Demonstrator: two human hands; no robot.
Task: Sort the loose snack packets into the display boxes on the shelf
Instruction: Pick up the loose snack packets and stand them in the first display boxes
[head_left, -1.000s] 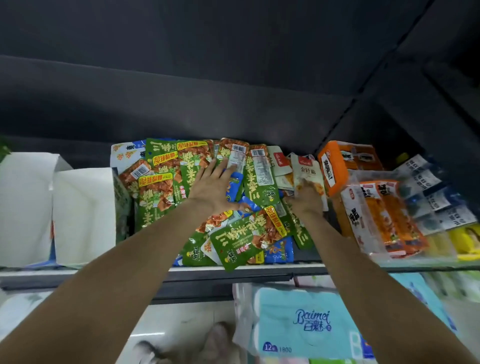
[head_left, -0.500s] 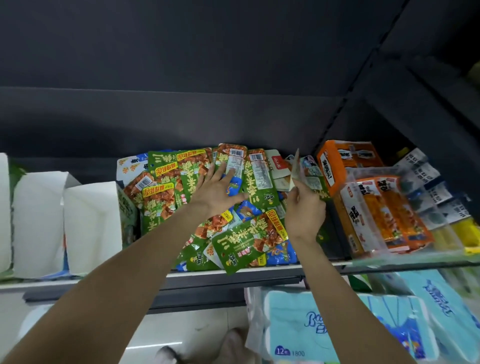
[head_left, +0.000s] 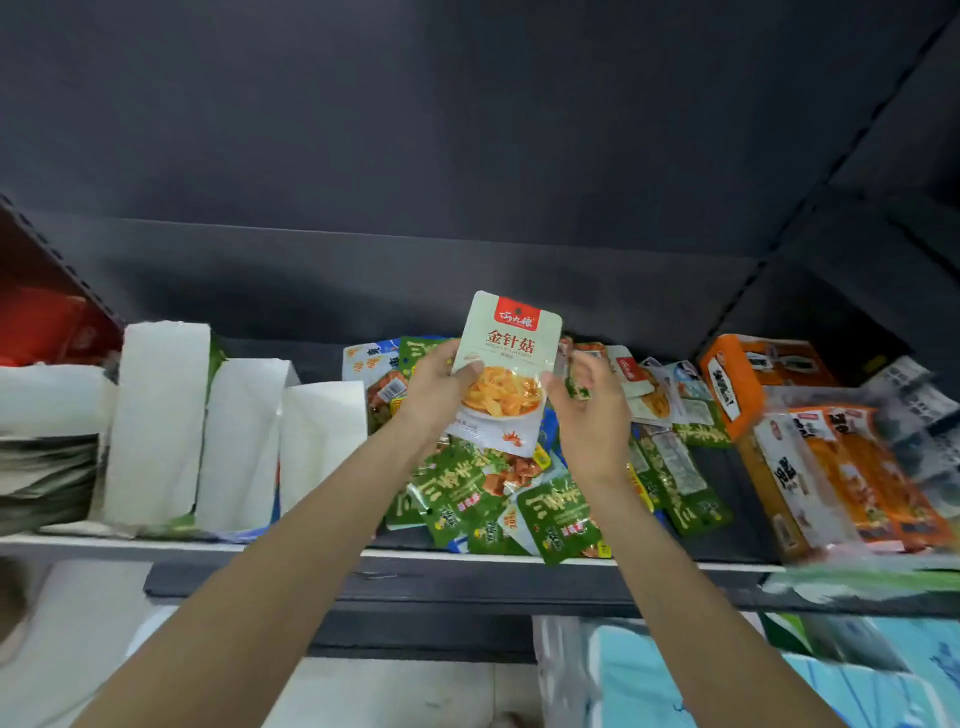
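Left hand (head_left: 440, 387): gripping the pale packet (head_left: 506, 371) at its left edge, thumb lying across the front, fingers curling behind. The packet is standing upright, lifted above the pile, red label at its top, printed face turning toward the camera.

Right hand (head_left: 589, 410): hanging just beside the packet's right edge, fingers loosely curled; whether the fingertips are touching the packet cannot be told, and the hand is holding nothing that shows.

Pile (head_left: 519, 499): green and blue loose packets lying jumbled on the shelf (head_left: 311, 553) below both hands, some overhanging its front lip.

White boxes (head_left: 239, 441): standing in a row on the shelf left of the pile, tops open.

Orange boxes (head_left: 748, 374): sitting right of the pile, with wrapped orange packs (head_left: 857, 478) in front of them, partly blurring.

Blue tissue pack (head_left: 675, 680): lying below the shelf.
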